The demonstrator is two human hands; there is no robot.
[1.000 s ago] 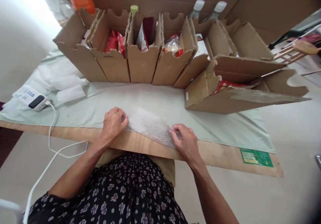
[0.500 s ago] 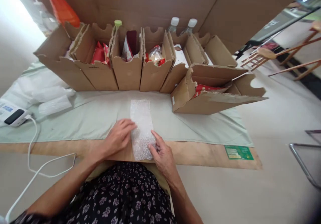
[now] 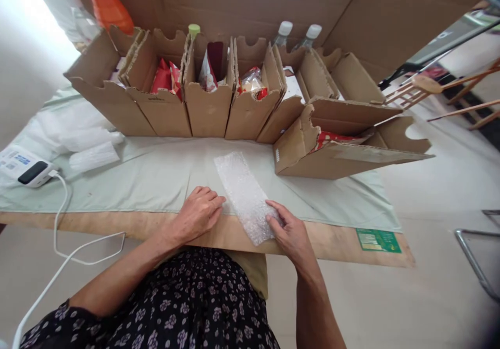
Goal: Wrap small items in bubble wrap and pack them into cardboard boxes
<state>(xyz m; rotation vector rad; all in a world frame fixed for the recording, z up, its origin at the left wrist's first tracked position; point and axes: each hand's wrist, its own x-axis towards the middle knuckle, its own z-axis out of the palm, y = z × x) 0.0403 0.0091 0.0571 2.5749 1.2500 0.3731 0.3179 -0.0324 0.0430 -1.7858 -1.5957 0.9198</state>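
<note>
A strip of clear bubble wrap (image 3: 244,190) lies slanted across the table's near edge. My right hand (image 3: 291,232) pinches its lower right side between thumb and fingers. Just left of the strip, my left hand (image 3: 201,213) rests at the cloth's edge with loosely bent fingers. It holds nothing, and its fingertips are close to the wrap without clearly touching it.
Behind the wrap stands a row of cardboard bins (image 3: 209,112) with red packets and other goods. Another cardboard bin (image 3: 308,156) sits in front at right. Left are rolls of white wrapping (image 3: 95,157) and a white device (image 3: 29,166) with a cable (image 3: 58,198).
My right hand has moved right, swinging the lower end of the bubble wrap rightward so it lies slanted. My left hand has come off its left edge. The view has shifted slightly.
</note>
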